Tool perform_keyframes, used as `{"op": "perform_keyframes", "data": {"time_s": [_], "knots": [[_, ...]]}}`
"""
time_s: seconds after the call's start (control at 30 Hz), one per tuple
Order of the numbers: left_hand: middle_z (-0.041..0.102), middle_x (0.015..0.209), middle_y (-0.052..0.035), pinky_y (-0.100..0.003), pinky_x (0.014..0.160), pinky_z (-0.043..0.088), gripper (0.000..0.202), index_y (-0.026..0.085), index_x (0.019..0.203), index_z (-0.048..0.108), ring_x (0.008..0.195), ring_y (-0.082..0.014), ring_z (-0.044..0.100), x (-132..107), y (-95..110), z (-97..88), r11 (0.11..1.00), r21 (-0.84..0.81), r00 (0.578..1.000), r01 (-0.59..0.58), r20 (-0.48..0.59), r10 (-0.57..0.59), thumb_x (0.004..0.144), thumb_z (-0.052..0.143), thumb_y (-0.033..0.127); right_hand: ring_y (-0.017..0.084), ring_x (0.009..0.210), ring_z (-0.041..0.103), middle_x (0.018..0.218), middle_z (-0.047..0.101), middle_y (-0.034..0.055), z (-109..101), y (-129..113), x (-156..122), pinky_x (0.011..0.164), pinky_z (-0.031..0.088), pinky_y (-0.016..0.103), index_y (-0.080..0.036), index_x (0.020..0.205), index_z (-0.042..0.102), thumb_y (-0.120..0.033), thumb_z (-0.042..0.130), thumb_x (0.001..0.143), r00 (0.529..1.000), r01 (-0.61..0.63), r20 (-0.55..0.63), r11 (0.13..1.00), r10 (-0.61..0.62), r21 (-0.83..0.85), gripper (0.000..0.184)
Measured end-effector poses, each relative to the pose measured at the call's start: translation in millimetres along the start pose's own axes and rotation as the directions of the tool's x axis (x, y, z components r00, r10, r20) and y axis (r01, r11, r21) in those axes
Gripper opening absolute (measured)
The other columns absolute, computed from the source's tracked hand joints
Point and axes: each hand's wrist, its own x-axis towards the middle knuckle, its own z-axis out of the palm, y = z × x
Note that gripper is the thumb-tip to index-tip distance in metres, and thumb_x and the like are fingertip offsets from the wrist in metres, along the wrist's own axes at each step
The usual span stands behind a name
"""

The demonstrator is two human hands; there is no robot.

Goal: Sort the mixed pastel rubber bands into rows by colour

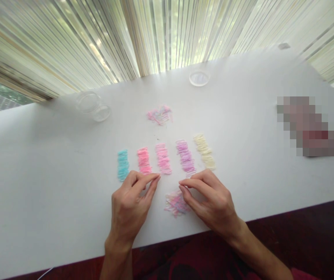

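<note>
My left hand (133,206) is pinched closed at the lower ends of the coral-pink row (144,160) and the light-pink row (163,158) of small thin strips. Whatever lies between its fingertips is too small to make out. My right hand (210,198) also pinches, above a mixed pastel pile (175,204) of loose strips, partly covering it; its fingertips show nothing I can name. A turquoise row (123,165) stands left of the others. To the right are a purple row (186,157) and a pale-yellow row (204,151).
Another mixed pile (159,115) lies farther back. A clear round container (88,102) and a clear lid (102,113) stand at the back left. One more clear round dish (199,78) sits near the curtain (161,35). A pixelated item (308,126) lies on the white table (53,175).
</note>
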Motion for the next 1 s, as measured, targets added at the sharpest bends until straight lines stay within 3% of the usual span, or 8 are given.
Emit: {"op": "perform_keyframes", "data": {"time_s": [0.33,0.5,0.73,1.0], "knots": [[0.058,0.079,0.0023,-0.02,0.063,0.047,0.014,0.019,0.108,0.075,0.064,-0.0077,0.054,0,-1,4.3,1.0,-0.021,1.0,0.009,0.006,-0.009,0.096,0.069,0.018,0.017,0.077,0.063,0.082,0.065,0.0034,0,-1,2,0.071,0.057,0.029,-0.018,0.098,0.071,-0.009,0.067,0.093,1.0,0.005,0.005,1.0,-0.005,-0.007,0.012],[0.056,0.078,0.0023,-0.021,0.063,0.046,0.015,0.018,0.11,0.074,0.065,-0.0084,0.054,-1,10,3.6,0.999,-0.05,0.999,-0.021,0.045,0.023,0.096,0.067,0.016,0.017,0.074,0.064,0.08,0.066,0.0026,-8,-5,-1,0.067,0.057,0.029,-0.021,0.099,0.072,-0.008,0.068,0.091,0.999,0.005,-0.04,1.0,-0.006,-0.026,0.016],[0.054,0.073,0.0025,-0.022,0.058,0.044,0.018,0.021,0.109,0.077,0.061,-0.0099,0.053,6,34,21.9,0.996,-0.088,0.993,-0.033,0.108,0.043,0.099,0.062,0.02,0.018,0.075,0.065,0.083,0.066,0.0044,-27,8,-9,0.07,0.057,0.032,-0.019,0.098,0.072,-0.009,0.069,0.091,0.992,-0.081,-0.105,0.983,0.064,-0.167,0.013],[0.052,0.067,0.0033,-0.021,0.054,0.041,0.021,0.02,0.103,0.079,0.056,-0.0091,0.05,16,40,36.8,0.997,-0.068,0.993,-0.035,0.107,0.042,0.101,0.059,0.026,0.018,0.076,0.065,0.082,0.066,0.0041,-26,13,-9,0.069,0.058,0.031,-0.019,0.098,0.072,-0.009,0.066,0.092,0.993,-0.088,-0.088,0.986,0.076,-0.143,0.013]]}}
